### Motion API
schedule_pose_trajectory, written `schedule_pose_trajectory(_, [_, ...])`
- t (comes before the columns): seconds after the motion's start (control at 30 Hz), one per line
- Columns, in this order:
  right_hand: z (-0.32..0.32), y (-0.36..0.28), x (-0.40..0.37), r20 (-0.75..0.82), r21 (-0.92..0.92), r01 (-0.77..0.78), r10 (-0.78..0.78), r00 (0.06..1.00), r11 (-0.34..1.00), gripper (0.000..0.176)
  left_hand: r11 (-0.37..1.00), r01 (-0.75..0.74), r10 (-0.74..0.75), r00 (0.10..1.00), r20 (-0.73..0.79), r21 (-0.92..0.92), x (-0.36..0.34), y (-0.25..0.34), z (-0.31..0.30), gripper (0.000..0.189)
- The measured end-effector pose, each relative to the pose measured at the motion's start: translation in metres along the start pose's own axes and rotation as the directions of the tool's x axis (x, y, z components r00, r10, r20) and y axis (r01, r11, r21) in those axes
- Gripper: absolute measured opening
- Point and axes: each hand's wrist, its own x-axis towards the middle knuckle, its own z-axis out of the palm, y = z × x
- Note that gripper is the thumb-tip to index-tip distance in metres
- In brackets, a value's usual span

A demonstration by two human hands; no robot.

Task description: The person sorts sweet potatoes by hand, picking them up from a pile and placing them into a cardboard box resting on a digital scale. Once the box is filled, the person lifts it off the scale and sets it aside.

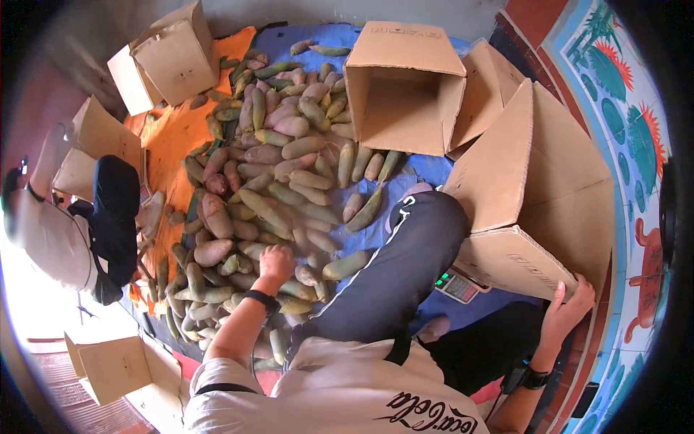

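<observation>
My left hand (276,265) is over the lower part of a wide heap of long green and pinkish vegetables (264,210) that look like radishes. Its fingers are curled down, and whatever is beneath them is hidden. On the right, my right hand (569,312) grips the near edge of a large open cardboard box (499,170), which stands tilted with its opening toward the right. Under that box, beside my knee, a scale (457,287) with a lit green display and keypad shows in part.
Another open cardboard box (405,50) lies beyond my knee on a blue sheet (419,168). More boxes (173,61) stand at the back left, and one (116,369) is at lower left. Another person (69,239) is at the left edge. A painted tile wall (629,145) borders the right.
</observation>
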Motion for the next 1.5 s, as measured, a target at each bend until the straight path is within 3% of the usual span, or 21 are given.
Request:
schedule_pose_trajectory(0.1, [0.000, 0.000, -0.002, -0.015, 0.004, 0.003, -0.003, 1.000, 1.000, 0.033, 0.968, 0.244, -0.248, 0.928, 0.279, 0.051, -0.018, -0.043, 0.040, 0.038])
schedule_pose_trajectory(0.2, [-0.001, 0.001, -0.002, 0.015, -0.029, -0.003, 0.003, 1.000, 1.000, 0.033, 0.944, 0.315, -0.329, 0.858, 0.395, 0.101, -0.040, -0.064, 0.057, 0.044])
schedule_pose_trajectory(0.27, [-0.002, 0.001, -0.002, 0.023, -0.041, -0.007, 0.008, 1.000, 0.999, 0.034, 0.924, 0.367, -0.376, 0.830, 0.412, 0.105, -0.042, -0.069, 0.065, 0.047])
schedule_pose_trajectory(0.4, [0.000, 0.005, -0.003, 0.040, -0.022, -0.008, 0.009, 0.999, 1.000, 0.035, 0.916, 0.397, -0.398, 0.870, 0.291, 0.068, -0.044, -0.072, 0.068, 0.055])
schedule_pose_trajectory(0.47, [0.000, 0.006, -0.004, 0.040, -0.038, -0.010, 0.011, 0.999, 0.999, 0.036, 0.929, 0.367, -0.361, 0.926, 0.112, -0.043, -0.036, -0.066, 0.065, 0.053])
schedule_pose_trajectory(0.53, [0.002, 0.007, -0.006, 0.036, -0.057, -0.012, 0.015, 0.999, 0.998, 0.036, 0.934, 0.355, -0.347, 0.930, 0.123, -0.044, -0.020, -0.058, 0.061, 0.050])
schedule_pose_trajectory(0.67, [0.001, 0.009, -0.008, 0.038, -0.071, -0.006, 0.008, 0.999, 0.997, 0.037, 0.985, 0.169, -0.170, 0.983, 0.073, 0.025, 0.006, -0.045, 0.073, 0.051])
schedule_pose_trajectory(0.73, [-0.002, 0.007, -0.007, 0.038, -0.079, -0.014, 0.017, 0.999, 0.997, 0.036, 0.985, 0.046, -0.052, 0.998, 0.035, 0.167, 0.017, -0.039, 0.080, 0.052])
schedule_pose_trajectory(0.8, [-0.002, 0.007, -0.007, 0.057, -0.059, -0.007, 0.010, 0.998, 0.998, 0.036, 0.982, 0.023, -0.034, 0.998, 0.053, 0.187, 0.025, -0.036, 0.082, 0.045])
schedule_pose_trajectory(0.87, [-0.003, 0.006, -0.006, 0.056, -0.071, -0.004, 0.008, 0.998, 0.997, 0.036, 0.968, -0.031, -0.029, 0.972, 0.233, 0.250, 0.032, -0.033, 0.080, 0.043])
schedule_pose_trajectory(0.93, [-0.003, 0.006, -0.003, 0.053, -0.079, -0.003, 0.008, 0.999, 0.997, 0.035, 0.940, -0.073, 0.009, 0.982, 0.189, 0.334, 0.033, -0.036, 0.083, 0.022])
schedule_pose_trajectory(1.03, [-0.002, 0.004, -0.002, 0.055, -0.076, 0.003, 0.001, 0.998, 0.997, 0.035, 0.849, -0.145, 0.002, 0.963, 0.271, 0.508, 0.023, -0.046, 0.090, 0.019])
schedule_pose_trajectory(1.13, [-0.006, -0.003, -0.002, 0.053, -0.095, -0.006, 0.011, 0.999, 0.995, 0.035, 0.859, -0.181, 0.046, 0.959, 0.280, 0.479, 0.013, -0.045, 0.071, 0.020])
schedule_pose_trajectory(1.2, [-0.008, -0.007, 0.002, 0.055, -0.053, -0.008, 0.011, 0.998, 0.999, 0.034, 0.917, -0.125, 0.050, 0.978, 0.202, 0.378, 0.009, -0.038, 0.054, 0.021])
schedule_pose_trajectory(1.23, [-0.008, -0.008, 0.003, 0.045, -0.043, -0.020, 0.022, 0.999, 0.999, 0.034, 0.960, -0.078, 0.078, 0.997, 0.014, 0.270, 0.011, -0.036, 0.043, 0.025])
schedule_pose_trajectory(1.27, [-0.008, -0.010, 0.004, 0.043, -0.028, -0.016, 0.017, 0.999, 0.999, 0.034, 0.958, -0.075, 0.077, 0.997, 0.005, 0.277, 0.015, -0.032, 0.036, 0.025])
schedule_pose_trajectory(1.37, [-0.009, -0.012, 0.006, 0.032, 0.019, -0.033, 0.032, 0.999, 0.999, 0.033, 0.996, 0.067, -0.063, 0.996, -0.065, 0.054, 0.029, -0.018, 0.006, 0.036])
schedule_pose_trajectory(1.4, [-0.009, -0.013, 0.005, 0.031, 0.045, -0.046, 0.044, 0.999, 0.998, 0.033, 0.996, 0.065, -0.061, 0.995, -0.077, 0.059, 0.031, -0.013, -0.003, 0.036])
schedule_pose_trajectory(1.47, [-0.009, -0.013, 0.005, 0.022, 0.047, -0.045, 0.044, 0.999, 0.998, 0.033, 0.974, 0.066, -0.110, 0.974, -0.200, -0.218, 0.035, -0.003, -0.019, 0.042])
schedule_pose_trajectory(1.5, [-0.009, -0.012, 0.004, 0.022, 0.042, -0.036, 0.035, 0.999, 0.998, 0.032, 0.975, 0.036, -0.095, 0.959, -0.267, -0.219, 0.034, 0.005, -0.030, 0.045])
